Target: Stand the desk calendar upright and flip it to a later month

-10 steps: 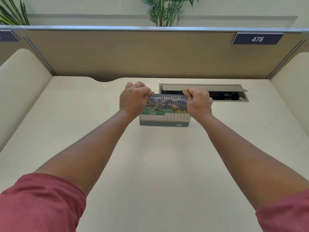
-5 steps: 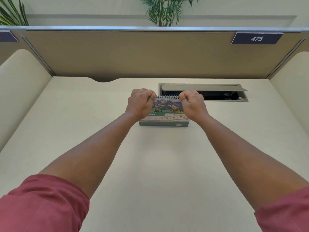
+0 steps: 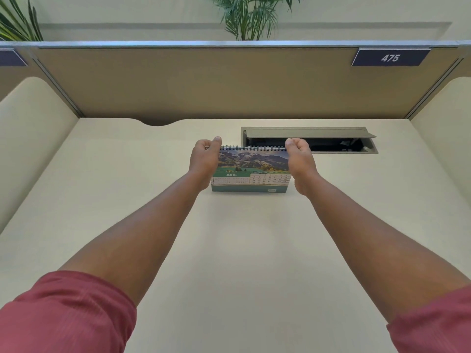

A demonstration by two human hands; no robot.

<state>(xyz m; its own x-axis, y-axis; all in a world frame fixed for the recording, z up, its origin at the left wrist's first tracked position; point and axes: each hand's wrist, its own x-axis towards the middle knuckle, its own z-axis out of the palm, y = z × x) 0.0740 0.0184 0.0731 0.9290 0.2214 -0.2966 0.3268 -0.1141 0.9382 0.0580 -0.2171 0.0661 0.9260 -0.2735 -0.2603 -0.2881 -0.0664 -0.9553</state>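
A spiral-bound desk calendar [image 3: 251,171] stands upright on the cream desk [image 3: 242,250], a little beyond its middle. Its front page shows a mountain photo above a green band reading JUNE and a date grid. My left hand [image 3: 204,159] pinches the calendar's top left corner at the wire binding, thumb up. My right hand [image 3: 300,159] pinches the top right corner the same way. Both hands cover the calendar's side edges.
An open cable hatch [image 3: 309,140] is sunk into the desk just behind the calendar, to the right. A tan partition [image 3: 229,82] with a plate reading 475 [image 3: 390,57] closes the back. Cream side panels flank the desk.
My hands have moved apart from over the calendar's front to its two top corners, and the whole June page now shows. The calendar stands in the same spot.
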